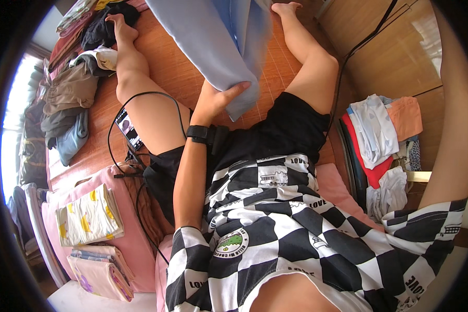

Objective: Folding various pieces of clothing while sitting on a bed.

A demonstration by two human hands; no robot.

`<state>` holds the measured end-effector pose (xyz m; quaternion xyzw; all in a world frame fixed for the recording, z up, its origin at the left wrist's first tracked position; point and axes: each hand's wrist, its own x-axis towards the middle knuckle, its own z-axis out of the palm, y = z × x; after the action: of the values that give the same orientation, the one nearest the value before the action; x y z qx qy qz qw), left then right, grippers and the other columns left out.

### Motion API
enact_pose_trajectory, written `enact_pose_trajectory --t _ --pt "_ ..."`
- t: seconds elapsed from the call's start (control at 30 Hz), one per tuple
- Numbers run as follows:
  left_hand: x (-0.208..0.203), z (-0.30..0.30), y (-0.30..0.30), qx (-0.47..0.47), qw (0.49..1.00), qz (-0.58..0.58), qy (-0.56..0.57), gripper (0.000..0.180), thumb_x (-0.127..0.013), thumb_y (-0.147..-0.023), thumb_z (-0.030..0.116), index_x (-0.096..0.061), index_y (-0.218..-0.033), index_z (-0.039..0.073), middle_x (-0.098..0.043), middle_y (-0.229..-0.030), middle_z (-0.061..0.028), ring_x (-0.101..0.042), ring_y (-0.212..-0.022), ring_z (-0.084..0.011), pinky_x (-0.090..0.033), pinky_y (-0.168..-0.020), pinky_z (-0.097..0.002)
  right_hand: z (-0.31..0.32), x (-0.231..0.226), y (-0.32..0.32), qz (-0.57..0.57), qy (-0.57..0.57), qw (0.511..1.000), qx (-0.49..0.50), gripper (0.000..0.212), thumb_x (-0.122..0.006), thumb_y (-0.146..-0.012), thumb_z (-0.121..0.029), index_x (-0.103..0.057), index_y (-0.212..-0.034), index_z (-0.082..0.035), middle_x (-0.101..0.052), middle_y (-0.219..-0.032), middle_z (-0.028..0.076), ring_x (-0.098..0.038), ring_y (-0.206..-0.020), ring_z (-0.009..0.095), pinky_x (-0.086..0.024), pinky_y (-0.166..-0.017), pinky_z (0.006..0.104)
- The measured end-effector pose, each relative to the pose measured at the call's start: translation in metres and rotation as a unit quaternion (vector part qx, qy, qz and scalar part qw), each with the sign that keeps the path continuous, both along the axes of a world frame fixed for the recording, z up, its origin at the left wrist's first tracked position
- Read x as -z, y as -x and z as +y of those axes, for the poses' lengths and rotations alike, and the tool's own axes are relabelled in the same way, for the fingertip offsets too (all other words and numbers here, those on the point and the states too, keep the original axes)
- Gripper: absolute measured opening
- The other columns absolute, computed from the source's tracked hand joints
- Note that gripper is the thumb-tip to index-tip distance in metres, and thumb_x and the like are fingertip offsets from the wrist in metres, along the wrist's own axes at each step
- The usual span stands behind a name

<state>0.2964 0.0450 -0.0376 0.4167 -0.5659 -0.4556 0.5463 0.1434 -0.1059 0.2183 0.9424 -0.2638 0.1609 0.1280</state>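
Note:
My left hand (pixel 224 99) grips the lower end of a light blue garment (pixel 208 39) of smooth cloth. The thumb presses on its near face, while the other fingers are hidden behind the fabric. The garment hangs between my spread legs and runs up out of the top of the view; its exact kind cannot be made out. A black band (pixel 205 135) circles my left wrist. On the right side my right arm (pixel 452 130) is raised, and its hand lies beyond the picture's edge.
Left, along the floor (pixel 171 62), lie piles of clothes (pixel 73 93). Folded patterned clothes (pixel 91 216) rest on a pink cushion (pixel 135 229). A phone (pixel 129 127) and black cable (pixel 112 138) lie by my left thigh. Stacked clothes (pixel 374 132) stand right, near a wooden cabinet (pixel 395 52).

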Motion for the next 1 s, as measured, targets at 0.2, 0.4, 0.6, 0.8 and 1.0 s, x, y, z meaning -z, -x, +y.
enact_pose_trajectory --t 0.2,0.4,0.6,0.8,1.0 --pt "0.002 -0.001 -0.002 -0.062 0.998 0.003 0.012 0.058 -0.086 -0.080 0.027 -0.063 -0.121 -0.008 -0.071 -0.111 -0.0191 -0.069 -0.102 -0.0274 -0.054 -0.088 -0.0387 -0.003 -0.001 -0.002 0.005 -0.004 1.000 0.005 0.062 -0.063 -0.092 -0.059 -0.072 -0.093 0.002 -0.070 -0.090 0.020 -0.069 -0.083 0.033 -0.054 -0.077 0.0396" --pt "-0.007 0.006 -0.002 -0.069 0.996 0.030 0.043 0.053 -0.087 -0.080 0.026 -0.066 -0.116 -0.007 -0.073 -0.107 -0.0169 -0.070 -0.097 -0.0246 -0.055 -0.086 -0.0368 -0.007 -0.001 -0.001 0.011 -0.005 1.000 0.009 0.063 -0.063 -0.091 -0.060 -0.073 -0.094 0.002 -0.071 -0.091 0.021 -0.069 -0.084 0.034 -0.054 -0.078 0.0401" --pt "-0.018 0.018 -0.002 -0.124 0.983 0.132 0.044 0.043 -0.088 -0.081 0.023 -0.070 -0.108 -0.005 -0.073 -0.099 -0.0122 -0.069 -0.089 -0.0192 -0.054 -0.081 -0.0323 -0.012 0.004 0.011 0.015 -0.010 1.000 0.023 0.065 -0.063 -0.090 -0.062 -0.074 -0.094 0.002 -0.071 -0.092 0.021 -0.070 -0.085 0.035 -0.054 -0.079 0.0405" --pt "-0.053 0.013 -0.013 -0.156 0.964 0.209 0.040 0.033 -0.081 -0.090 0.024 -0.070 -0.105 -0.004 -0.071 -0.096 -0.0067 -0.065 -0.086 -0.0129 -0.051 -0.079 -0.0272 -0.019 0.019 0.022 0.020 -0.023 0.999 0.044 0.066 -0.063 -0.090 -0.063 -0.074 -0.095 0.002 -0.072 -0.092 0.022 -0.070 -0.086 0.036 -0.054 -0.080 0.0410" --pt "-0.074 0.000 -0.039 -0.251 0.958 0.107 0.091 0.024 -0.074 -0.096 0.019 -0.071 -0.102 -0.004 -0.070 -0.092 -0.0013 -0.060 -0.080 -0.0080 -0.047 -0.073 -0.0239 -0.027 0.019 0.025 0.029 -0.028 0.998 0.057 0.068 -0.063 -0.089 -0.064 -0.075 -0.095 0.002 -0.072 -0.093 0.022 -0.070 -0.086 0.037 -0.055 -0.082 0.0415"
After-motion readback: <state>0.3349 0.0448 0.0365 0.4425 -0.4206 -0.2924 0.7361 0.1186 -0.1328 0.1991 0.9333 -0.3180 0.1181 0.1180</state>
